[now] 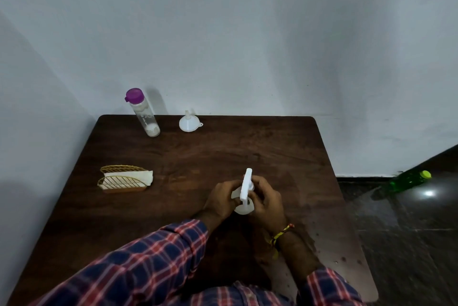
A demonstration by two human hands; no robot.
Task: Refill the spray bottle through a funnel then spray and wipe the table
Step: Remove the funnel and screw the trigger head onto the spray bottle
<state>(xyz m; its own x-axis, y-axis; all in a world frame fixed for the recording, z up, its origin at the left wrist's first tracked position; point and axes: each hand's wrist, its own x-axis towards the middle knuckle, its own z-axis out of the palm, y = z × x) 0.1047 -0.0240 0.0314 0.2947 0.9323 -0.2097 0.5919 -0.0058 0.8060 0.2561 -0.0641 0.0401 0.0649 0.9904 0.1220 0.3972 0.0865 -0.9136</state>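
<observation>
Both hands grip the white sprayer (245,193) standing mid-table: left hand (221,200) around the body, right hand (266,203) at the neck, likely unscrewing the head. Keep the body upright and steady while twisting. Beyond wait the napkins (127,178), funnel (189,122) and refill bottle (143,113).

Dim light is falling overall; glare is flaring on the floor (428,193) at right, edges are bending, detail is blurring softly.

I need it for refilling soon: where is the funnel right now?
The funnel sits at the table's far edge by the wall, just right of the purple-capped bottle.
</observation>
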